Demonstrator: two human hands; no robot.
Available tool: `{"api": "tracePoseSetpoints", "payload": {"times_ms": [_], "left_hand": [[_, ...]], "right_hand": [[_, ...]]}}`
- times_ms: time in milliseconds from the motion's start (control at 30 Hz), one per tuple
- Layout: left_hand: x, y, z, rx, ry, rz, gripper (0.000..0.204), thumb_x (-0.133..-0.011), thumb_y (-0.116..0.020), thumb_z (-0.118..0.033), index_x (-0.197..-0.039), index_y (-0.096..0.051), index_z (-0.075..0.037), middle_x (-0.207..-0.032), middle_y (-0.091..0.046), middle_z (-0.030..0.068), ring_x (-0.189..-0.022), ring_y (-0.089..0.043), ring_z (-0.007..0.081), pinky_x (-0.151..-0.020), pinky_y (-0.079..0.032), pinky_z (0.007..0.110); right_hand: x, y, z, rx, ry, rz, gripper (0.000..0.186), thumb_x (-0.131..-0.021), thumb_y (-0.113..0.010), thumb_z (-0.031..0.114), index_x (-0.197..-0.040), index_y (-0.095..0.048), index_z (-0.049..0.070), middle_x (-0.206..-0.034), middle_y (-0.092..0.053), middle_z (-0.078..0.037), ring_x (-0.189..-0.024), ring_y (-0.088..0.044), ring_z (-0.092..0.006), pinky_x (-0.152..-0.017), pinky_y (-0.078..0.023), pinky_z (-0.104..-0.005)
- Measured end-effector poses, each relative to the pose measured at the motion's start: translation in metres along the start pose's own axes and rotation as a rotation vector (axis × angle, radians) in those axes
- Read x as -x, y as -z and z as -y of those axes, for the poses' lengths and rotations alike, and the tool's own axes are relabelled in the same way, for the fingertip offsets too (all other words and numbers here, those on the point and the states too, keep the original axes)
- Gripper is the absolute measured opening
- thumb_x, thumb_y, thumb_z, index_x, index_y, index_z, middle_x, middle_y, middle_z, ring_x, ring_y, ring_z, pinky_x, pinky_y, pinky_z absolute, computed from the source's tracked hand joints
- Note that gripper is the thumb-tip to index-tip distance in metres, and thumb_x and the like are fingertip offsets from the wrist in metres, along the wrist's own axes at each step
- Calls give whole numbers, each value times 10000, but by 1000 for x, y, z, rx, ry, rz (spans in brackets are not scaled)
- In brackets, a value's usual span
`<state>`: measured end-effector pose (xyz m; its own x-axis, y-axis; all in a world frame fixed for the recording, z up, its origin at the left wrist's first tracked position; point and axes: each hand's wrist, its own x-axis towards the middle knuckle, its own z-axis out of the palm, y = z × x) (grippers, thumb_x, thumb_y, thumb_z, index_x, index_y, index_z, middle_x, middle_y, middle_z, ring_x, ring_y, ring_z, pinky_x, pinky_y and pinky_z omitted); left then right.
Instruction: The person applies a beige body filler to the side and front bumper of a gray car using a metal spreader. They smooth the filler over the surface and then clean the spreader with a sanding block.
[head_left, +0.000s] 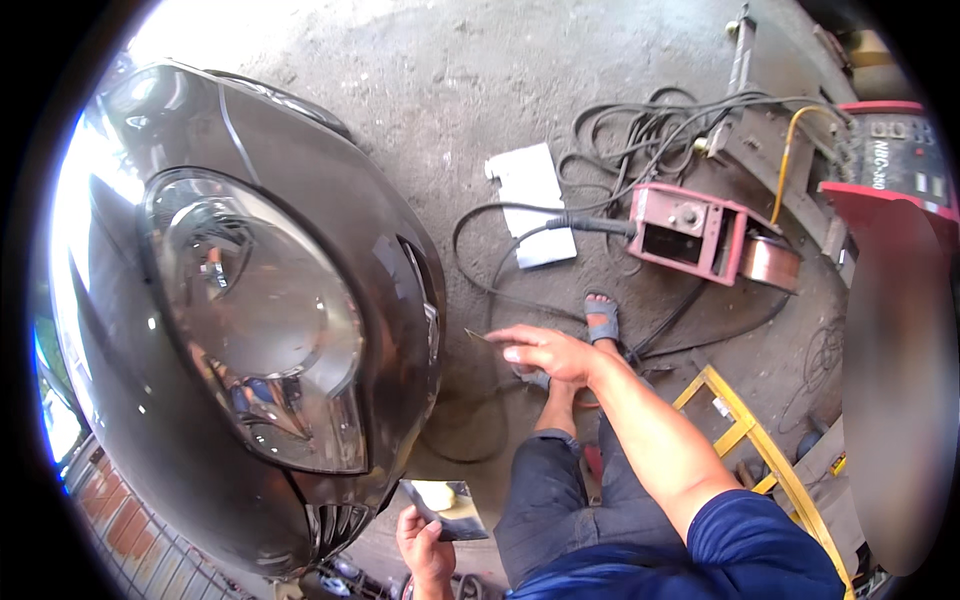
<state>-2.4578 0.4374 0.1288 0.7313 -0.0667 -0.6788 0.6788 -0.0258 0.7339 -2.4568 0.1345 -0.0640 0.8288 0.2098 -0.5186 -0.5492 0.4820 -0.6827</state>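
In my left hand (425,550) is a flat, dark square plate (462,525), gripped by its near left edge with the thumb on top. A dab of pale yellow paste (432,494) lies on that plate. My right hand (545,355) reaches forward, its fingers fairly straight and pressed together. A thin, narrow piece (475,335), seen nearly edge-on, sticks out from the fingertips; its exact kind cannot be made out. Left of both hands stands the dark grey front of a car (395,350) with a large clear headlight (270,320). Neither hand touches the car.
Beyond my right hand, a red wire feeder (685,225) with a copper-coloured wire spool (772,265) sits among black cables (640,135). White sheet (535,195) lies on the concrete floor. A yellow metal frame (745,430) and red-trimmed welding machine (893,160) stand at right.
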Motion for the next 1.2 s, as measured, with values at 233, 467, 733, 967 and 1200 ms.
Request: {"api": "tracePoseSetpoints", "payload": {"times_ms": [233, 467, 733, 967, 1200], "left_hand": [[-25, -24, 66, -9, 164, -66, 399, -743, -591, 14, -1136, -537, 59, -1114, -629, 178, -1039, -603, 244, -970, -438, 364], [-28, -13, 98, -46, 249, -129, 378, -748, -578, 21, -1124, -542, 44, -1111, -631, 190, -1050, -609, 284, -988, -447, 410], [-28, -3, 118, -58, 314, -176, 384, -746, -561, 19, -1126, -527, 68, -1104, -626, 211, -1044, -609, 302, -989, -442, 433], [-27, 4, 122, -97, 330, -160, 377, -753, -563, 14, -1124, -527, 71, -1095, -633, 214, -1039, -612, 300, -994, -432, 430], [-32, 6, 120, -98, 304, -123, 378, -758, -564, 12, -1128, -523, 74, -1091, -635, 218, -1040, -613, 302, -994, -434, 430]], "right_hand": [[-92, 40, -9, 282, 280, 73, 477, -928, -523, 304, -1336, -500, 58, -1368, -475, -144, -1284, -441, -288, -1073, -339, -373], [-158, 43, -3, 513, 542, 0, 479, -911, -523, 292, -1352, -500, 107, -1423, -428, -113, -1269, -388, -333, -1099, -297, -402], [-185, 21, -11, 538, 677, -104, 428, -919, -515, 255, -1324, -536, 116, -1405, -454, -86, -1187, -443, -351, -1056, -352, -444], [-166, 10, -41, 543, 694, -133, 432, -897, -551, 174, -1313, -538, 59, -1351, -508, -137, -1112, -486, -318, -1020, -370, -396], [-190, 24, -1, 507, 685, -142, 418, -909, -540, 189, -1306, -542, 56, -1351, -509, -142, -1176, -473, -331, -1036, -357, -392]]}}
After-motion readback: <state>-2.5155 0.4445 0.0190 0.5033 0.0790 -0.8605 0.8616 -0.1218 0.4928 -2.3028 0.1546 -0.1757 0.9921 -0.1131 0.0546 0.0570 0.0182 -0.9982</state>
